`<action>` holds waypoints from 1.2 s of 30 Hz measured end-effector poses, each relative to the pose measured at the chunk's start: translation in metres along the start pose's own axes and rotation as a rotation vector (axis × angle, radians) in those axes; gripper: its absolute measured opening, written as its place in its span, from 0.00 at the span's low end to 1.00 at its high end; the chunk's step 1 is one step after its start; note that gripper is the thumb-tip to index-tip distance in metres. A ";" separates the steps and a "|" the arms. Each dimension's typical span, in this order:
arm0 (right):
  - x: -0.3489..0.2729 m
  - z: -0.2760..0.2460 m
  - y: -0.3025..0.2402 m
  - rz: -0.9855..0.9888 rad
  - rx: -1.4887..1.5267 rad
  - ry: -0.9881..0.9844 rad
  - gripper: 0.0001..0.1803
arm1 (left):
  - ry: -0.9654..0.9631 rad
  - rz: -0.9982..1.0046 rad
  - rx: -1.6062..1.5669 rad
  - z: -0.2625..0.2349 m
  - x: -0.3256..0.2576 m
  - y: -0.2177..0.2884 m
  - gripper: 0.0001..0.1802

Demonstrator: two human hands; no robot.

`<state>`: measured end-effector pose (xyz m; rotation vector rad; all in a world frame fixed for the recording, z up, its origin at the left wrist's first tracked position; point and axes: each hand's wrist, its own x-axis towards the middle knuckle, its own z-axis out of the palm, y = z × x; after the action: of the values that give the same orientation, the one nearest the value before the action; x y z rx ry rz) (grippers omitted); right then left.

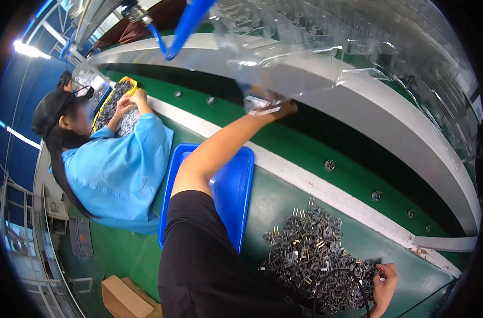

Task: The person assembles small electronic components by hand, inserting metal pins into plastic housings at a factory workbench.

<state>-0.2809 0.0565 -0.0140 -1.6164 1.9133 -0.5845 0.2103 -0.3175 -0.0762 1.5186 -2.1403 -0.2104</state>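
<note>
Nearest, right hand curled into pile of small metal parts on green desk. Beyond, blue tray bare. Farthest, left hand gripping clear plastic tray overhead. Most parts apparently unsorted.

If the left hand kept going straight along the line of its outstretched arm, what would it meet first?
The left hand already reaches up to the clear plastic tray overhead and seems to grip its edge. Straight on lies that tray, with the white curved rail just behind it; depth is unclear.
</note>
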 end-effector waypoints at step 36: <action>-0.030 0.016 -0.125 -0.688 0.540 0.301 0.09 | -0.098 -0.310 -2.107 -0.042 -0.259 0.355 0.15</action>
<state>-0.1747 0.0648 0.0594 -1.8457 1.1620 -1.5437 -0.0024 0.0561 0.0225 0.3508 -0.5946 -1.8184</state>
